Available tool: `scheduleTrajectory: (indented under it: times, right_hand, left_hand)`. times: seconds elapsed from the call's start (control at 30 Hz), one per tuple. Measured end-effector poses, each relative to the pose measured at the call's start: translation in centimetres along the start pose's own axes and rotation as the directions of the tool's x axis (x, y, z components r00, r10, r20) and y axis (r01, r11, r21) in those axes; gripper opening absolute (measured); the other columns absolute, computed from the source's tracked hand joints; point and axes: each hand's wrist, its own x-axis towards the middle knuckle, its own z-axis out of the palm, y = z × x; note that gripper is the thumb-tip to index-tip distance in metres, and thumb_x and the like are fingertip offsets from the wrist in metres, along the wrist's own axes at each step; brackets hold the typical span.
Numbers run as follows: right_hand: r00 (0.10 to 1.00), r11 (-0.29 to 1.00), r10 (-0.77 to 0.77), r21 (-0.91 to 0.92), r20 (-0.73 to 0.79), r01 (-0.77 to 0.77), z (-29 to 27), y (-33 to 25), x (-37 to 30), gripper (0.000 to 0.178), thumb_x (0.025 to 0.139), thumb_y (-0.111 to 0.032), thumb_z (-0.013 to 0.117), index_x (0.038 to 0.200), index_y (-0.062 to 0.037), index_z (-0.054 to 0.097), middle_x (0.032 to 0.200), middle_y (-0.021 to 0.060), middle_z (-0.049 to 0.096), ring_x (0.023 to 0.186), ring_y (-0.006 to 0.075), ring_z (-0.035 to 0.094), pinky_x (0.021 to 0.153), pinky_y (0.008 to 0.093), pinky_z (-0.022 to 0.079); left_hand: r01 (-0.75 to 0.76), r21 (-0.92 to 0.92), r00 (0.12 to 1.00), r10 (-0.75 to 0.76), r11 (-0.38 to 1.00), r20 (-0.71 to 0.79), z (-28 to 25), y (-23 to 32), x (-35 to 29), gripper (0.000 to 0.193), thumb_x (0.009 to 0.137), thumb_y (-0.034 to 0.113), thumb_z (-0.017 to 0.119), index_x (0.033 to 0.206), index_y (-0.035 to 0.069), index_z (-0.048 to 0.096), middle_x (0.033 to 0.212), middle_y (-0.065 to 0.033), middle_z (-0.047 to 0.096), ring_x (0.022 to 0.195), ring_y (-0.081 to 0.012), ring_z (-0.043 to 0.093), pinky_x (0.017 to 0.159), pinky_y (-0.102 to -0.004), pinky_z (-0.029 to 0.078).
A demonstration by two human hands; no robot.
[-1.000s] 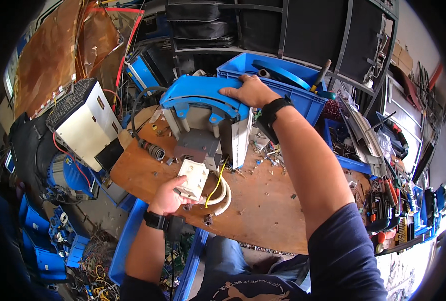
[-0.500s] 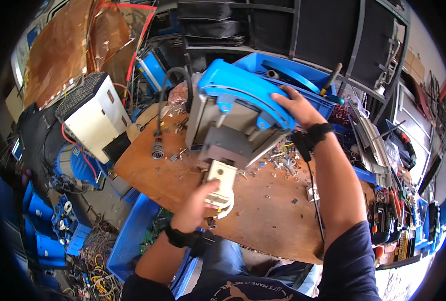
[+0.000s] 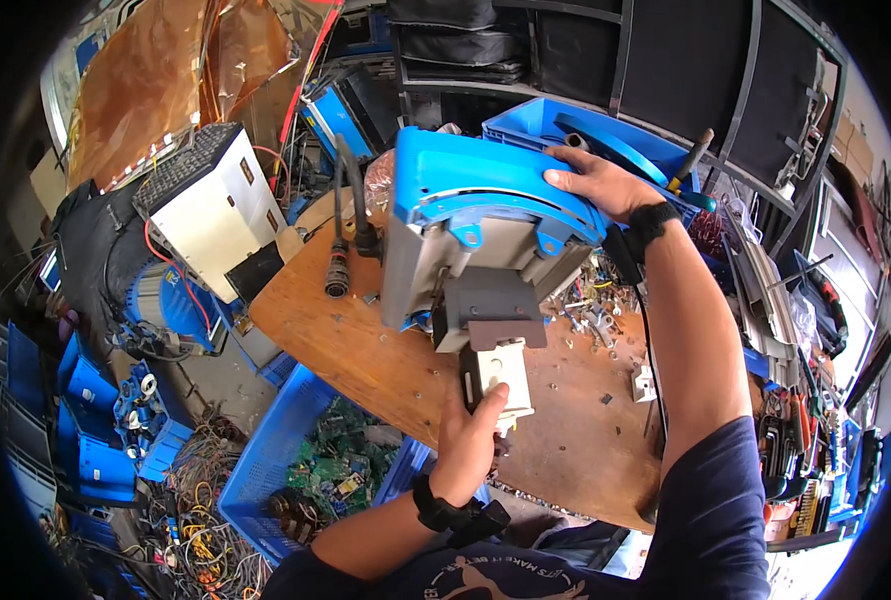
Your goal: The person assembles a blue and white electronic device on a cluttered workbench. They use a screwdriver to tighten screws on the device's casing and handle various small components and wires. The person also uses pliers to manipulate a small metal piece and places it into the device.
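I hold a large grey machine unit with a curved blue cover (image 3: 485, 215) tilted up over a wooden table (image 3: 365, 340). My right hand (image 3: 597, 183) grips the blue cover at its upper right edge. My left hand (image 3: 470, 445) comes from below and grips a small cream box-shaped part (image 3: 503, 372) at the bottom of the unit, under a dark grey block (image 3: 487, 305). Both wrists carry black bands.
Loose screws and metal bits (image 3: 595, 310) lie on the table at right. A blue crate of green circuit boards (image 3: 335, 470) sits below the table edge. A white and black electronics box (image 3: 210, 205) stands left. Black cables with connectors (image 3: 350, 235), a blue bin (image 3: 605, 140) behind, tangled wires (image 3: 195, 520).
The blue and grey unit has been lifted and tilted up toward me. My left hand with the cream part has moved right, under the unit. My right hand stayed on the blue cover.
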Motion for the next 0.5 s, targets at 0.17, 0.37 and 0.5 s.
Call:
scheduleTrajectory:
  times: [0.17,0.37,0.5]
  right_hand:
    - [0.996,0.986,0.025,-0.164,0.091,-0.01,2.0,-3.3,2.9,0.093,0.079,-0.066,0.065,0.143,-0.0036,0.042,0.14,0.0243,0.047,0.131,0.0331,0.045,0.111,0.0391,0.033]
    - [0.988,0.963,0.112,-0.259,0.11,-0.08,3.6,-6.2,4.3,0.095,0.077,-0.066,0.068,0.144,-0.0033,0.041,0.14,0.0245,0.047,0.13,0.0336,0.046,0.11,0.0391,0.035]
    - [0.983,0.915,0.11,-0.401,0.145,-0.043,3.7,-8.9,3.8,0.095,0.079,-0.065,0.066,0.143,0.0,0.04,0.141,0.0248,0.047,0.131,0.0359,0.046,0.11,0.0409,0.035]
  left_hand:
    - [0.154,-0.087,0.982,-0.163,0.984,-0.099,-0.8,-1.7,0.0,0.042,0.097,0.029,0.055,0.129,0.002,0.052,0.115,-0.0105,0.064,0.1,-0.0207,0.065,0.082,-0.0373,0.054]
    - [0.144,-0.271,0.987,-0.156,0.952,-0.023,-1.7,-1.5,-0.3,0.043,0.095,0.028,0.054,0.127,0.0,0.052,0.113,-0.0126,0.065,0.098,-0.0246,0.067,0.08,-0.0402,0.056]
    - [0.132,-0.312,0.99,-0.113,0.941,0.078,-2.6,-1.6,-0.6,0.057,0.089,0.027,0.058,0.137,0.004,0.039,0.121,-0.0126,0.057,0.099,-0.023,0.064,0.075,-0.0349,0.056]
